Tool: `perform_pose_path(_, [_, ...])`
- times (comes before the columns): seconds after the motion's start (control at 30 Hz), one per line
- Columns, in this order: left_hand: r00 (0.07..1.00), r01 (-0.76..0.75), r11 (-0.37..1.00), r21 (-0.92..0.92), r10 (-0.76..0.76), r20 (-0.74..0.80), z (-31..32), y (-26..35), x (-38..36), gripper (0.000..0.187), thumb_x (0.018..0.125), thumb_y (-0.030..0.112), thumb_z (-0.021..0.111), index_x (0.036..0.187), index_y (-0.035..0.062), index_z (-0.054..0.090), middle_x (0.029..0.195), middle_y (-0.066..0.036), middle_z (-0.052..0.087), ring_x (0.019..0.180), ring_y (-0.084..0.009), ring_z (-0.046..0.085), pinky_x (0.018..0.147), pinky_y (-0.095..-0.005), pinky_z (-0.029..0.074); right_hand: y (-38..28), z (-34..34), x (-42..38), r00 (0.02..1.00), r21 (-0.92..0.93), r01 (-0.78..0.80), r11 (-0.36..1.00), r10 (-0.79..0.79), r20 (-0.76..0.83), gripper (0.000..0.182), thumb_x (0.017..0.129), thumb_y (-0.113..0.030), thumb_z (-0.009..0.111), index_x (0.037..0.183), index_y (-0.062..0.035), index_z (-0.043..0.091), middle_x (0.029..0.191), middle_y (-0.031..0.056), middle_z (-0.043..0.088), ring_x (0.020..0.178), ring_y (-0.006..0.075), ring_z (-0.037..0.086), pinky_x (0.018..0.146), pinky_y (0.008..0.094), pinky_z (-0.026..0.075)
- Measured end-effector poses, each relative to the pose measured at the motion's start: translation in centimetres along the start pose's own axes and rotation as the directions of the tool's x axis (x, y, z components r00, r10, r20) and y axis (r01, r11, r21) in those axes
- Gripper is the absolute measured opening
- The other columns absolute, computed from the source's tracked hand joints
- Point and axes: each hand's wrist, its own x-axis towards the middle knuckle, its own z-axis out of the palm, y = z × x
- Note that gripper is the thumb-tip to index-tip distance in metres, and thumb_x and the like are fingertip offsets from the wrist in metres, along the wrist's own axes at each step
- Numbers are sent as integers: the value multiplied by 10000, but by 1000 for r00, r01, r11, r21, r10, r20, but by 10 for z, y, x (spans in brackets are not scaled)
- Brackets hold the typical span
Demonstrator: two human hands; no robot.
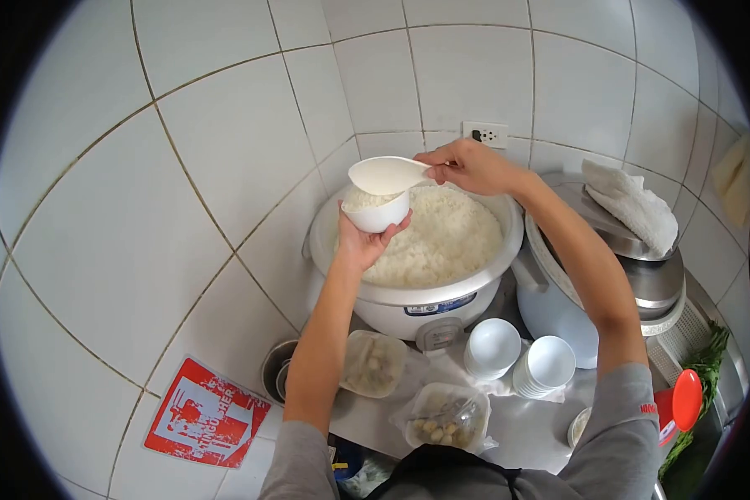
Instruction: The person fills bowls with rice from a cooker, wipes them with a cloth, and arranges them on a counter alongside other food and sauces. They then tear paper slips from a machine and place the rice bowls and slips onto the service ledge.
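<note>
Keep your left hand point(360, 242) tight under the little bowl point(377, 210) and press the rice flat with the paddle point(385, 174) your right hand point(468, 165) grips.

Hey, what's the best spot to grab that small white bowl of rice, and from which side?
Probably from underneath, as the left hand does now: palm under the base of the small bowl, fingers up its curved wall. The top is taken, since rice fills it and the paddle in the right hand sits over it.
</note>
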Motion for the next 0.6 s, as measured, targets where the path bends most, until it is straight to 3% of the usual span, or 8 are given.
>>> perform_pose_path(0.17, [998,6,996,84,-12,63,3,-4,-7,788,822,662,202,1275,38,360,1129,-242,502,863,-403,581,571,-303,573,-8,-17,8,990,22,-25,999,21,138,308,822,-92,520,1120,-37,571,704,82,596,624,147,525,610,277,436])
perform_pose_path(0.23, [984,-175,955,239,166,57,6,-8,-11,850,783,724,171,1277,60,363,1136,-198,519,873,-395,584,569,-320,568,-11,-20,10,977,-49,-167,985,159,-144,306,824,-101,517,1119,-40,569,729,111,613,653,191,571,632,300,451])
perform_pose_path(0.27, [984,-177,955,237,169,53,9,-9,-12,850,783,724,171,1277,60,363,1136,-198,519,873,-395,584,569,-320,568,-7,-8,10,978,-48,-165,985,157,-139,306,824,-101,517,1119,-40,569,729,111,613,653,191,571,632,300,451])
perform_pose_path(0.33, [971,-236,942,239,236,26,15,-8,-10,860,771,740,161,1284,79,358,1150,-174,521,891,-392,584,591,-328,557,-7,24,7,965,-324,-28,946,-60,-257,304,813,-110,499,1104,-133,586,717,154,611,677,296,602,618,365,469])
perform_pose_path(0.37, [970,-241,941,238,242,27,17,-8,-11,860,771,740,161,1284,79,358,1150,-174,521,891,-392,584,591,-328,557,-12,23,4,968,-335,-12,942,-73,-241,243,817,-121,495,1036,-126,598,751,170,608,711,359,582,624,417,469])
perform_pose_path(0.4, [969,-246,938,245,247,27,17,-8,-14,853,775,737,156,1283,82,359,1147,-171,524,899,-393,581,607,-326,549,-19,15,4,968,-335,-7,942,-78,-240,243,817,-121,495,1036,-126,598,751,170,608,711,359,582,624,417,469])
perform_pose_path(0.5, [958,-282,922,265,285,28,15,-9,-15,863,761,755,156,1279,96,362,1138,-159,533,901,-374,587,650,-331,524,-21,4,8,882,-328,-291,899,120,-456,168,810,-95,485,943,-75,586,768,160,601,745,344,591,607,431,479])
perform_pose_path(0.6, [944,-321,908,270,329,17,17,-11,-12,874,744,776,161,1276,113,365,1147,-139,533,925,-340,585,699,-355,499,-15,38,3,914,-448,-302,842,121,-388,244,823,-101,494,1045,-53,582,779,157,597,710,306,583,589,407,455])
